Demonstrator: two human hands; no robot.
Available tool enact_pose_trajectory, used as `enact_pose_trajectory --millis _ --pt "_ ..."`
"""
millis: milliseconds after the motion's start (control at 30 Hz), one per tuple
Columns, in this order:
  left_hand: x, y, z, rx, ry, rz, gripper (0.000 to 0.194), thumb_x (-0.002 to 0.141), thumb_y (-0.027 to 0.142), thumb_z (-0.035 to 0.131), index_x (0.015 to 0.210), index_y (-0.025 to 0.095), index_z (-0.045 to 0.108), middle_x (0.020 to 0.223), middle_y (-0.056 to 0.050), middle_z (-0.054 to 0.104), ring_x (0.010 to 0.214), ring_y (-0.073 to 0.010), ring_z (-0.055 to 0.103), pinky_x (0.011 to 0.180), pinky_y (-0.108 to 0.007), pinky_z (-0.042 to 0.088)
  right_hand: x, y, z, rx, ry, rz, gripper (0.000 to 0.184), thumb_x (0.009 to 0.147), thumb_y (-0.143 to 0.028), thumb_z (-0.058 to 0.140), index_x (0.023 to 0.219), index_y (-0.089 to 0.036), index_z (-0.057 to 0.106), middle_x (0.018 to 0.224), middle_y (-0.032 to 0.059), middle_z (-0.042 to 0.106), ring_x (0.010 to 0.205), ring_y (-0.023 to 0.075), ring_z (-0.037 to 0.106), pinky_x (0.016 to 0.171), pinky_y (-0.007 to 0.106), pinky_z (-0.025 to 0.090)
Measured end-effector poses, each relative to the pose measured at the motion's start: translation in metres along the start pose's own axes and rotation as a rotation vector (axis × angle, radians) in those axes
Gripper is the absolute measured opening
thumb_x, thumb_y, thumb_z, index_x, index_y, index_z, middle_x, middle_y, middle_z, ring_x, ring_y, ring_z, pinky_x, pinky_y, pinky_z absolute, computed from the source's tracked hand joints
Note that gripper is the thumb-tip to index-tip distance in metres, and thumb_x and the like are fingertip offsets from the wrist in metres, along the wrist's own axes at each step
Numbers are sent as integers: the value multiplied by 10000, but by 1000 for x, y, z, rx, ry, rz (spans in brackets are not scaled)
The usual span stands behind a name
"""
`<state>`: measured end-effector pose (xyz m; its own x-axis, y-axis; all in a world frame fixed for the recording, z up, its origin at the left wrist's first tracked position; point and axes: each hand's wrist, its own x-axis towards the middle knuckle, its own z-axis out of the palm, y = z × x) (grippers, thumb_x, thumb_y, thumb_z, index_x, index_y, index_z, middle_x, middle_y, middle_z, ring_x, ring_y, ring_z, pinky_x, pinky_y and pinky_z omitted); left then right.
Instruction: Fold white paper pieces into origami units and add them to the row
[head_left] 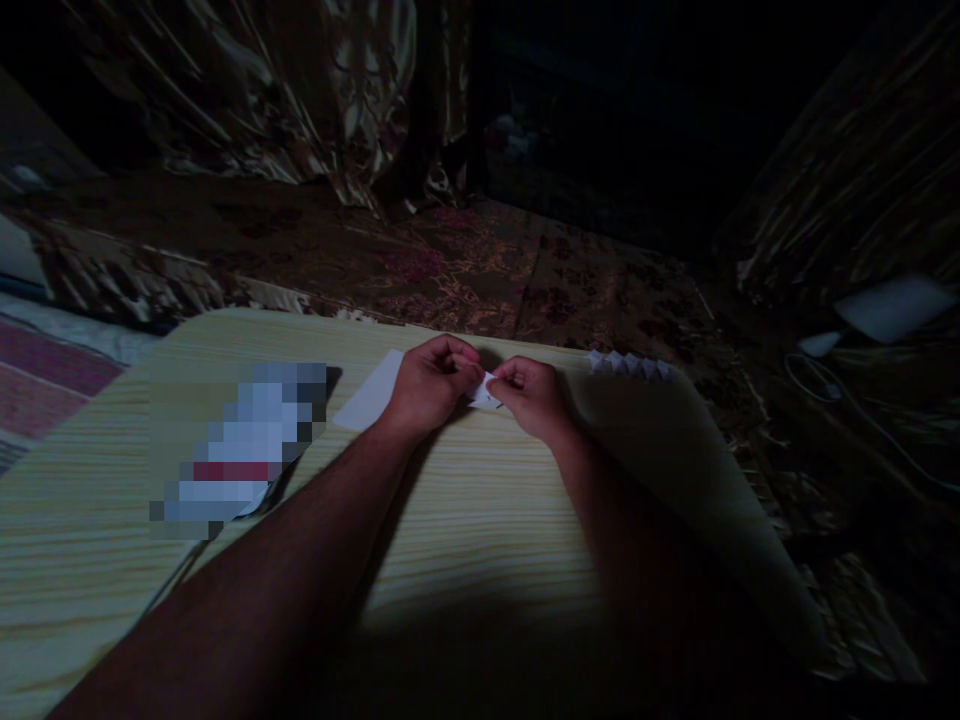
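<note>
Between my two hands is a small piece of white paper, partly covered by the fingers; dark marks or shadows show on it. My left hand pinches its left side with thumb and bent fingers. On its right side, my right hand grips it with thumb and forefinger. Beside my left wrist a flat white sheet lies on the table. To the right of my right hand, several small folded white paper pieces stand in a row near the far edge.
The light wood-grain table has rounded corners. A blurred-out device with a cable lies at the left. Patterned fabric lies beyond the far edge, with curtains behind. A pale object with a cable sits off the table at right.
</note>
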<state>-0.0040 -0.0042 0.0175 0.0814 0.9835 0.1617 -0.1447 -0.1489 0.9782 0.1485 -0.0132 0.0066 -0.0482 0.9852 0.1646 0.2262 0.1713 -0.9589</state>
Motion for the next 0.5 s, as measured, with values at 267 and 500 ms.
enact_pose_trajectory --millis 267,500 --pt "0 -2 0 6 2 32 190 633 214 723 756 148 594 609 11 598 492 -80 518 466 -194 396 0 -2 0 41 -10 -19 113 676 -264 639 692 -164 589 633 -15 607 567 101 541 549 222 414" --pt "0 -2 -1 7 13 43 196 612 197 728 724 155 574 619 16 595 511 -86 533 486 -201 407 1 -2 -1 76 -28 -1 93 662 -248 647 669 -168 598 620 -25 607 568 100 540 559 225 424"
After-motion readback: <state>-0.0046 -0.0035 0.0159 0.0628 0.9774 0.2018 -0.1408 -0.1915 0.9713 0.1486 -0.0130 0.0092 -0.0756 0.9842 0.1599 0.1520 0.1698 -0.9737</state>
